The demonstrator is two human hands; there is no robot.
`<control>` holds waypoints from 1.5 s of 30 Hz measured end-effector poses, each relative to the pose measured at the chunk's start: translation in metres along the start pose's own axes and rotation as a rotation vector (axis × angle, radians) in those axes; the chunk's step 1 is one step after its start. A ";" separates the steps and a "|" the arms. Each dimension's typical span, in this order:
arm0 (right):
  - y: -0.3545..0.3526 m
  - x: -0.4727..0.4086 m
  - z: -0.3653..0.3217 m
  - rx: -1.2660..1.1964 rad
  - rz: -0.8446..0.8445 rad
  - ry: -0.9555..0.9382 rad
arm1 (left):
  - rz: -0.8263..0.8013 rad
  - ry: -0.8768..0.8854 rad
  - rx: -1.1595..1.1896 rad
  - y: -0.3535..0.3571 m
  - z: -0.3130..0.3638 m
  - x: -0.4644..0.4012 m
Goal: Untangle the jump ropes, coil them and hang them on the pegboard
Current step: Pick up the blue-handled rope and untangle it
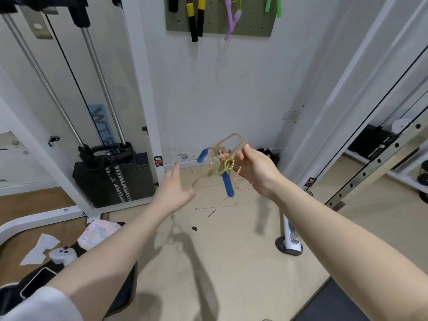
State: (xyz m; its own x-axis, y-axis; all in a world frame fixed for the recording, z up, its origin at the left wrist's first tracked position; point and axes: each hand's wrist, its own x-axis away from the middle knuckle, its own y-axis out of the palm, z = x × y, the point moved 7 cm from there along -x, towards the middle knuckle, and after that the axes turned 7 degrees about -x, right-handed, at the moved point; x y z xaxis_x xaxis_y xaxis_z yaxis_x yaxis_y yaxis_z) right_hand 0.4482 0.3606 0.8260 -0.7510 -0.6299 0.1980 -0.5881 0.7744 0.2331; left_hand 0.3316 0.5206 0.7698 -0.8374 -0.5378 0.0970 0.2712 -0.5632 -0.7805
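a white cable machine with a black weight stack fills the left, and a green pegboard on the wall above carries jump ropes with black-and-yellow, purple and green handles. lower down, the right hand pinches a tangled translucent orange rope with blue handles, holding it in the air over the floor. the left hand reaches toward it with fingers spread, gripping nothing.
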 end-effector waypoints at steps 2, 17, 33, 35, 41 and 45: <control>0.006 0.003 -0.002 -0.032 0.030 0.034 | 0.311 0.225 0.109 -0.027 0.046 0.018; -0.012 0.016 0.015 -0.296 0.014 0.224 | -0.286 0.196 0.517 0.016 0.086 0.036; 0.013 0.031 0.039 0.068 -0.161 0.189 | -0.073 -0.024 0.753 0.013 0.070 0.027; 0.011 0.028 0.041 0.075 -0.083 0.140 | -0.088 0.027 0.661 0.015 0.072 0.028; -0.003 0.023 0.037 0.141 0.000 0.081 | -0.044 0.056 0.473 0.015 0.072 0.032; -0.014 0.021 0.031 -0.142 -0.020 0.088 | -0.129 -0.055 0.544 0.023 0.064 0.028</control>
State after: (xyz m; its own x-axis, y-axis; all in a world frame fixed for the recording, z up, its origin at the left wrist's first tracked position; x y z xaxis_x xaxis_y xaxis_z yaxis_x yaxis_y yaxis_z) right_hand 0.4315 0.3388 0.7975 -0.7070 -0.6523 0.2731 -0.5496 0.7499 0.3684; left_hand 0.3445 0.4521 0.7945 -0.8581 -0.4669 0.2137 0.3863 -0.8611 -0.3305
